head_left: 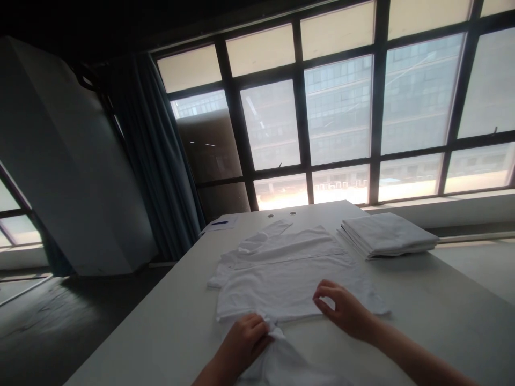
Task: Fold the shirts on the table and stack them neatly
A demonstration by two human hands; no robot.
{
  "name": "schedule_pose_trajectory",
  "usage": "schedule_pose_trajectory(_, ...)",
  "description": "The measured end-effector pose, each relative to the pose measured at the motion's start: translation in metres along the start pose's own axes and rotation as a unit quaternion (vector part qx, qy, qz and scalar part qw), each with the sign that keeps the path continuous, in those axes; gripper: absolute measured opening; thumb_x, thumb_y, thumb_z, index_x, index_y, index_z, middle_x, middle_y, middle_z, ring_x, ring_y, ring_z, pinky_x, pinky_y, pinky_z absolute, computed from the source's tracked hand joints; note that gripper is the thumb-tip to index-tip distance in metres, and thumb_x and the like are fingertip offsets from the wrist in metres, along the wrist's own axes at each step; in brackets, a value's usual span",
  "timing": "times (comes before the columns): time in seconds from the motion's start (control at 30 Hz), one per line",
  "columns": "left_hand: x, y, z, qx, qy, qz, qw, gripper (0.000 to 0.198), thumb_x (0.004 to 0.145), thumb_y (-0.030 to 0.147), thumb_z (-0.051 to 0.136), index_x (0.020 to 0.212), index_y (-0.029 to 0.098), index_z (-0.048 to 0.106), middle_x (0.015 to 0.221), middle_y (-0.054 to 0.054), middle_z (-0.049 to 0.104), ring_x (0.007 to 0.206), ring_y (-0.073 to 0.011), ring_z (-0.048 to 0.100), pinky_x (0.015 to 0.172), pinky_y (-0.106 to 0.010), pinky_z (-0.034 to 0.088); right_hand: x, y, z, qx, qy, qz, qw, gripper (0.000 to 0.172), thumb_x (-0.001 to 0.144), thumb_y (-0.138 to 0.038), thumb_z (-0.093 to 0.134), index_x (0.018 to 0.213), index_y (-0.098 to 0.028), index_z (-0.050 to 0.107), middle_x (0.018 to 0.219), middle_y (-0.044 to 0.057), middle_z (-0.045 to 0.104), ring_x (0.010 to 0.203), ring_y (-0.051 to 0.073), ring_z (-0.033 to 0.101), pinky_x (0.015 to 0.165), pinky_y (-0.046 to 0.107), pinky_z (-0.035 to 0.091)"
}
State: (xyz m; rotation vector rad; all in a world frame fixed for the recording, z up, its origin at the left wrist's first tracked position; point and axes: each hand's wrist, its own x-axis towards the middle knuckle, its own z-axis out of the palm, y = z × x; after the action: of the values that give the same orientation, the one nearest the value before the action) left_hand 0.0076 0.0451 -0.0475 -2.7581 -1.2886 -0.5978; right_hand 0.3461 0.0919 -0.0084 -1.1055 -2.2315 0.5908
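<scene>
A white garment (281,284) lies spread on the white table, a short sleeve out at its left side. My left hand (246,338) is closed on bunched white cloth at the garment's near edge; more white cloth (287,362) hangs or lies below it at the bottom of the view. Over the garment's near right part is my right hand (333,305), its fingers curled and the thumb and fingertips close together. Whether any cloth is between those fingertips is too small to tell.
A stack of folded white cloth (390,233) sits at the table's right edge. At the far left corner of the table (161,327) a blue pen (219,222) lies on paper (225,226). Windows and a dark blue curtain (156,155) stand behind.
</scene>
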Motion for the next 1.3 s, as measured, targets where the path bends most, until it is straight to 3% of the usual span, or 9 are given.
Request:
schedule_pose_trajectory(0.07, -0.003, -0.006, -0.006, 0.017, 0.028, -0.021, 0.999, 0.032, 0.105, 0.039, 0.042, 0.086, 0.023, 0.063, 0.081, -0.004, 0.068, 0.073, -0.0183, 0.063, 0.067, -0.028, 0.047, -0.010, -0.036, 0.007, 0.021, -0.077, -0.020, 0.997, 0.034, 0.088, -0.053, 0.060, 0.108, -0.028, 0.069, 0.108, 0.006, 0.068, 0.094, 0.022, 0.064, 0.088, 0.033, 0.049)
schedule_pose_trajectory(0.2, -0.008, -0.014, -0.016, 0.051, 0.076, -0.059, 0.994, 0.031, 0.106, 0.038, 0.041, 0.094, 0.024, 0.066, 0.079, -0.004, 0.066, 0.071, -0.0190, 0.063, 0.067, -0.029, 0.048, -0.026, -0.064, 0.025, -0.061, -0.189, -0.051, 0.979, 0.092, 0.064, -0.053, 0.082, 0.146, -0.031, 0.047, 0.140, 0.014, 0.055, 0.125, 0.038, 0.052, 0.106, 0.047, 0.039)
schedule_pose_trajectory(0.5, -0.020, -0.037, -0.035, 0.061, 0.087, -0.098, 0.990, 0.025, 0.101, 0.041, 0.050, 0.112, 0.029, 0.070, 0.109, -0.009, 0.067, 0.101, -0.0254, 0.062, 0.092, -0.041, 0.051, -0.030, -0.033, -0.001, -0.054, -0.279, 0.015, 0.959, 0.023, 0.067, -0.029, 0.069, 0.090, -0.025, 0.068, 0.096, 0.003, 0.068, 0.091, 0.026, 0.065, 0.077, 0.033, 0.047)
schedule_pose_trajectory(0.6, -0.025, -0.051, -0.040, 0.007, 0.077, -0.124, 0.989, 0.030, 0.100, 0.047, 0.050, 0.114, 0.029, 0.070, 0.117, -0.009, 0.067, 0.108, -0.0259, 0.062, 0.097, -0.042, 0.050, -0.021, -0.021, -0.023, 0.025, -0.224, 0.014, 0.974, 0.015, 0.074, -0.029, 0.064, 0.089, -0.024, 0.063, 0.092, 0.000, 0.066, 0.086, 0.020, 0.061, 0.075, 0.029, 0.045)
schedule_pose_trajectory(0.7, -0.028, -0.065, -0.044, -0.080, 0.073, -0.159, 0.981, 0.040, 0.102, 0.051, 0.040, 0.106, 0.027, 0.072, 0.108, -0.007, 0.071, 0.103, -0.0244, 0.065, 0.095, -0.038, 0.052, -0.006, -0.007, -0.039, 0.169, -0.065, 0.111, 0.977, 0.024, 0.083, -0.046, 0.061, 0.093, -0.025, 0.057, 0.082, -0.002, 0.062, 0.076, 0.017, 0.056, 0.068, 0.027, 0.044)
schedule_pose_trajectory(0.9, -0.030, -0.074, -0.039, -0.122, 0.024, -0.158, 0.979, 0.047, 0.099, 0.060, 0.040, 0.104, 0.026, 0.073, 0.114, -0.009, 0.070, 0.108, -0.0265, 0.064, 0.099, -0.040, 0.049, 0.012, 0.024, -0.047, 0.361, 0.073, 0.347, 0.863, 0.050, 0.076, -0.064, 0.066, 0.108, -0.028, 0.058, 0.084, -0.001, 0.063, 0.066, 0.015, 0.053, 0.050, 0.021, 0.036)
schedule_pose_trajectory(1.07, -0.029, -0.066, -0.033, -0.063, 0.018, -0.158, 0.985, 0.040, 0.099, 0.056, 0.043, 0.108, 0.028, 0.071, 0.123, -0.011, 0.066, 0.115, -0.0277, 0.061, 0.102, -0.046, 0.047, 0.002, 0.016, -0.038, 0.388, -0.059, 0.275, 0.878, 0.035, 0.066, -0.035, 0.073, 0.099, -0.024, 0.067, 0.084, 0.000, 0.068, 0.074, 0.016, 0.061, 0.063, 0.024, 0.045)
schedule_pose_trajectory(1.2, -0.027, -0.063, -0.036, -0.093, 0.034, -0.175, 0.980, 0.042, 0.102, 0.052, 0.037, 0.103, 0.027, 0.071, 0.119, -0.008, 0.069, 0.113, -0.0251, 0.062, 0.102, -0.041, 0.048, -0.013, -0.039, -0.035, 0.240, -0.209, 0.145, 0.937, 0.037, 0.059, -0.014, 0.063, 0.092, -0.023, 0.077, 0.079, -0.003, 0.070, 0.074, 0.015, 0.060, 0.062, 0.020, 0.042)
schedule_pose_trajectory(1.3, -0.025, -0.061, -0.039, -0.125, 0.047, -0.180, 0.974, 0.046, 0.103, 0.053, 0.035, 0.099, 0.026, 0.071, 0.113, -0.008, 0.070, 0.109, -0.0243, 0.063, 0.101, -0.039, 0.047, -0.015, -0.085, -0.037, 0.129, -0.351, 0.043, 0.927, 0.044, 0.061, -0.012, 0.061, 0.097, -0.028, 0.081, 0.069, -0.006, 0.068, 0.063, 0.012, 0.057, 0.056, 0.019, 0.039)
